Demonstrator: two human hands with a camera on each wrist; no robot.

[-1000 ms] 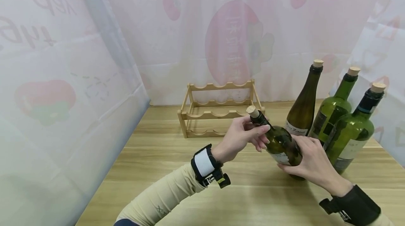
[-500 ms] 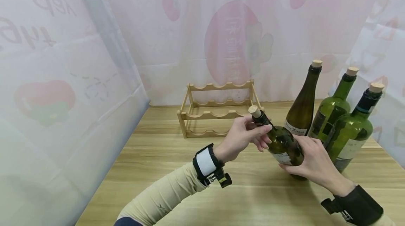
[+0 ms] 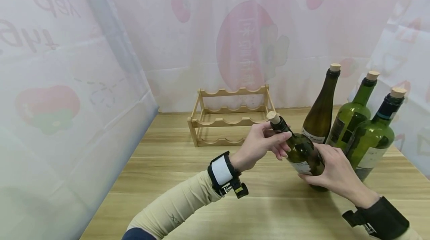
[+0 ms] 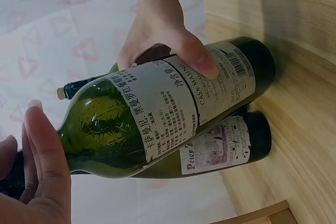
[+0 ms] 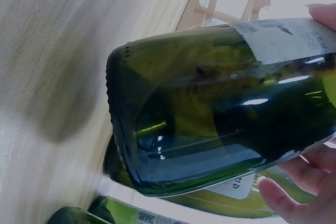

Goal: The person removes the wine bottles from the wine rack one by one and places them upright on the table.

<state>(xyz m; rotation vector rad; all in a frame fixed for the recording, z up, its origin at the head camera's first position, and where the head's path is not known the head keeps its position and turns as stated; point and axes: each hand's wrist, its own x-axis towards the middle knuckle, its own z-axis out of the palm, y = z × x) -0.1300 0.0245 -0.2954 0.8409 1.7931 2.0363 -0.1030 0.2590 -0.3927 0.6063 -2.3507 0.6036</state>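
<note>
Both hands hold a dark green wine bottle [image 3: 300, 150] with a cork, tilted so its neck leans up and left. My left hand [image 3: 260, 143] grips the neck just below the cork, thumb on top. My right hand [image 3: 337, 171] is wrapped round the body near the base. Seen from the left wrist, the bottle [image 4: 107, 129] shows a white printed label, and the right hand [image 4: 163, 32] clasps it from the far side. In the right wrist view the bottle's base [image 5: 157, 129] looks lifted off the table, a shadow beside it.
A light wooden bottle rack [image 3: 220, 122] with scalloped rails stands at the back middle. At right are three more corked bottles: a slim brown one [image 3: 319, 115], a green one [image 3: 352, 118] and another green one [image 3: 371, 146]. A printed curtain [image 3: 188, 57] encloses the wooden table [image 3: 161, 158].
In the head view, the held bottle and both hands have shifted slightly right. The grips look the same; the rack and the standing bottles stay in place.
</note>
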